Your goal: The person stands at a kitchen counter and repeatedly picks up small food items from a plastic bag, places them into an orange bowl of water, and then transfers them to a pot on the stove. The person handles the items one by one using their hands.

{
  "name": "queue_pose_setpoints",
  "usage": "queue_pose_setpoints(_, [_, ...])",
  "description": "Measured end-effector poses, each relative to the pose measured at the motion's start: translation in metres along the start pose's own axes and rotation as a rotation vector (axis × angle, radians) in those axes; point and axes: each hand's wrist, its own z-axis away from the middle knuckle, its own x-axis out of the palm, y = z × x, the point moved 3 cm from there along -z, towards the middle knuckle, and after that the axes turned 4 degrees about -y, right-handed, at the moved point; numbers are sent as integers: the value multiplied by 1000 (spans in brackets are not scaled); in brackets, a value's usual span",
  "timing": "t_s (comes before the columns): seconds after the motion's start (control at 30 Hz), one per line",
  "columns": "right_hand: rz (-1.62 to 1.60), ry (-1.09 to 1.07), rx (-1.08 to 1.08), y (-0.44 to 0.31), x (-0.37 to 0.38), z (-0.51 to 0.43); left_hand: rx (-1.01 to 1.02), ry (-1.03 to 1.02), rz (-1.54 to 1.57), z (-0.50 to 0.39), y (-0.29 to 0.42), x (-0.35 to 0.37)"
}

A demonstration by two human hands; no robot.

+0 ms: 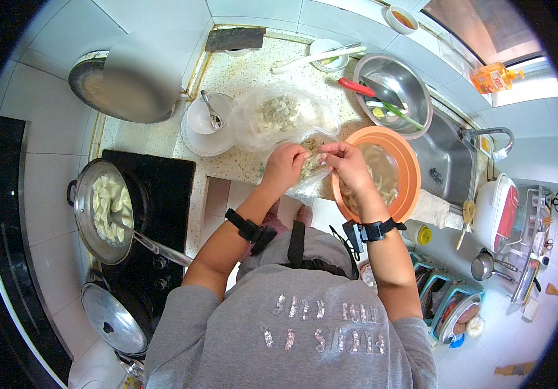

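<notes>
My left hand [283, 167] and my right hand [348, 164] face each other over a clear plastic bag [308, 188] holding small shell-like scraps [312, 145]. The right thumb and fingers pinch a small pale piece, too small to name surely. My left fingers are curled together at the tips; what lies between them is hidden. Beneath my right hand stands an orange plastic basin [408, 182] with cloudy water and pale shrimp-like pieces [388, 182]. Just beyond both hands, another clear plastic bag [245, 119] lies spread with grey peeled shrimp [279, 114] on it.
A steel bowl [422, 80] holds a red-handled knife [357, 87] and scallion, beside the sink [447, 160]. A white bowl [201, 116] with a spoon sits left. On the stove [167, 185], a pan [82, 214] of dumplings [108, 204] has a ladle handle [162, 250] jutting toward my left arm.
</notes>
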Motion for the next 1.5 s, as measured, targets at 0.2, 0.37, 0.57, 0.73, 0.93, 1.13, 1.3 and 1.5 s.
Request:
queue_pose_setpoints(0.2, [-9,17,-43,5,-13,-4,103,-85,-424,6,-2,-4])
queue_pose_setpoints(0.37, [3,7,-59,4,-18,-6,207,-91,-426,10,7,0])
queue_pose_setpoints(0.57, [19,9,-45,1,-10,-3,106,-59,8,5,15,4])
queue_pose_setpoints(0.73, [32,-81,-1,1,-1,-1,-123,-177,172,-1,14,8])
queue_pose_setpoints(0.93, [-59,107,-46,15,-60,15,-77,158,-2,-20,-3,-25])
queue_pose_setpoints(1.13, [311,213,13,63,-93,43,-28,169,-361,-41,-29,-42])
queue_pose_setpoints(1.3, [944,88,6,77,-55,39,57,102,-290,-29,-20,-26])
queue_pose_setpoints(1.5, [1330,-37,118,81,-43,22,143,83,-211,-19,7,-20])
